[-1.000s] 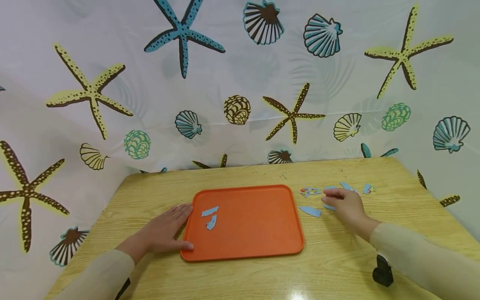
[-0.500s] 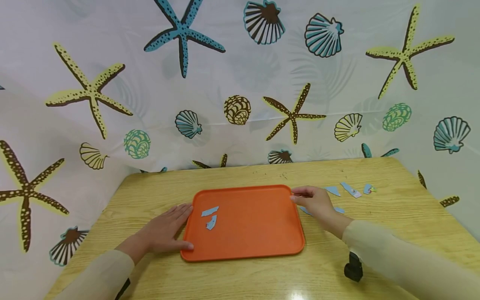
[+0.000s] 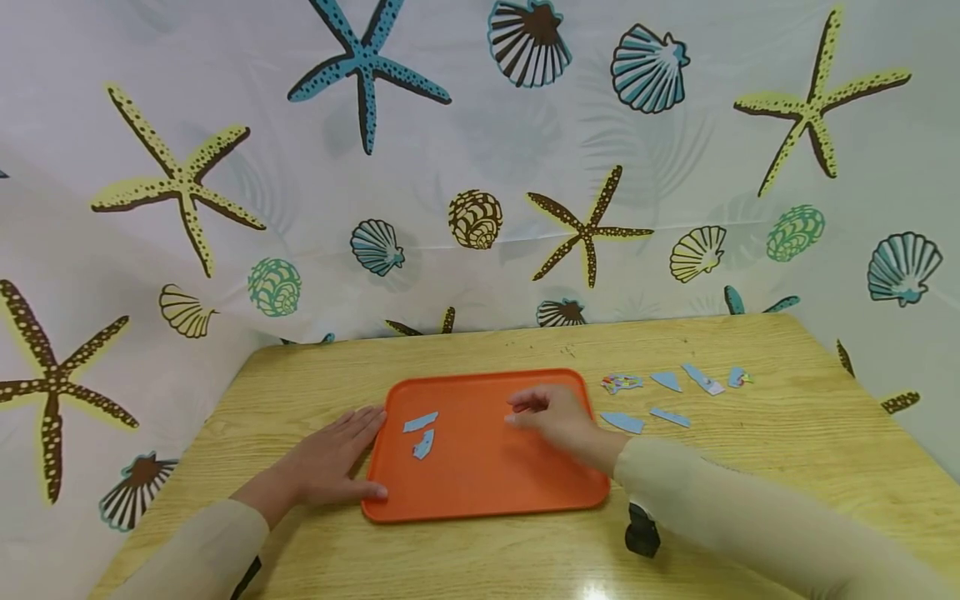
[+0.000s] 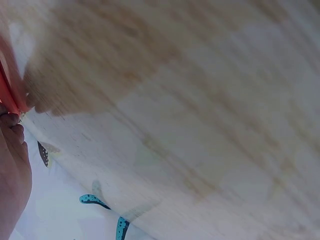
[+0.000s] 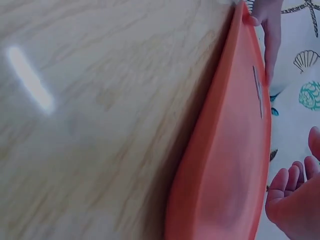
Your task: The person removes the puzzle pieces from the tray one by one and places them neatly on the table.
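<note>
An orange tray [image 3: 495, 500] lies on the wooden table, with two light-blue paper pieces [image 3: 423, 445] near its left side. My left hand [image 3: 333, 462] rests along the tray's left edge, fingers stretched up the rim and thumb over the lower corner. Above the tray's right half hovers my right hand [image 3: 558, 421]. In the right wrist view its fingers [image 5: 282, 190] are loosely bent and apart from the thumb, and no piece shows between them. Just right of the tray lie several cut pieces, among them a multicoloured one [image 3: 621, 383] and a pointed blue one [image 3: 622, 422].
More blue pieces lie farther right, including a long strip [image 3: 703, 379], a narrow one [image 3: 670, 417] and one with a coloured print [image 3: 739, 377]. Behind the table [image 3: 480, 558] hangs a white cloth [image 3: 420, 200] with starfish and shells.
My right hand has moved left from the loose pieces, across the tray's right rim, to above the tray. The pieces it covered are visible again. My left hand has stayed put.
</note>
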`<state>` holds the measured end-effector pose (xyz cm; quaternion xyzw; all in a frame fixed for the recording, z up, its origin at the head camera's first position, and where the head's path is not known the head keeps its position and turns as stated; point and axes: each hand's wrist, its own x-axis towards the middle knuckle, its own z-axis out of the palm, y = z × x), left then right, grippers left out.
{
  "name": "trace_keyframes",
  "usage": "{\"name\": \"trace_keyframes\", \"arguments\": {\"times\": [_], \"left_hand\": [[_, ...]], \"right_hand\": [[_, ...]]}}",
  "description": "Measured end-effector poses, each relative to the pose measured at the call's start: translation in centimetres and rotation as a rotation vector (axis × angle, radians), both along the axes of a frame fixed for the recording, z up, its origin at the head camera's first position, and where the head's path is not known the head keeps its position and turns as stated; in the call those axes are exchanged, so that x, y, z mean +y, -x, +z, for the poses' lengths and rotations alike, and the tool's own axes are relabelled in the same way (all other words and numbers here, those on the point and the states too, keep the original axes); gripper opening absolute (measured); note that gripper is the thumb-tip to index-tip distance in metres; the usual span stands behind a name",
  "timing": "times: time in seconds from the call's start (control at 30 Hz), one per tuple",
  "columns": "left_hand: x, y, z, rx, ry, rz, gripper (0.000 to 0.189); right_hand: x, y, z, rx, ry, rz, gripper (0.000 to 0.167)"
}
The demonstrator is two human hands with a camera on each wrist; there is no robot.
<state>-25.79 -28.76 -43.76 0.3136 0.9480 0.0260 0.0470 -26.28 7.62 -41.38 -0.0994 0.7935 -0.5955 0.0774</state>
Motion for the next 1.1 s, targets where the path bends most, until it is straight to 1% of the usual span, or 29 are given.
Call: {"name": "trace_keyframes", "arguments": {"times": [0.13, 0.23, 0.47, 0.67, 0.83, 0.97, 1.1], "left_hand": [[0.0, 0.1, -0.1, 0.000, -0.001, 0.002, 0.111], [0.0, 0.1, -0.1, -0.003, -0.002, 0.001, 0.111], [0.1, 0.0, 0.0, -0.009, -0.008, 0.000, 0.111], [0.2, 0.0, 0.2, 0.001, -0.006, -0.002, 0.111], [0.2, 0.1, 0.2, -0.003, -0.002, -0.003, 0.112], [0.0, 0.2, 0.0, -0.014, 0.006, 0.006, 0.113], [-0.1, 0.2, -0.1, -0.018, 0.005, 0.010, 0.114]], "right_hand": [[-1.7, -0.1, -0.1, -0.005, -0.031, 0.047, 0.033], [-2.9, 0.0, -0.4, -0.016, -0.022, 0.084, 0.034], [-5.5, 0.4, -0.6, -0.032, -0.024, 0.138, 0.037], [-7.1, 0.7, -0.7, -0.035, -0.076, 0.181, 0.036], [-8.4, 1.1, -0.9, -0.037, -0.128, 0.209, 0.033], [-9.3, 1.5, -1.4, -0.050, -0.132, 0.223, 0.032], [-10.0, 1.6, -1.5, -0.061, -0.132, 0.225, 0.031]]}}
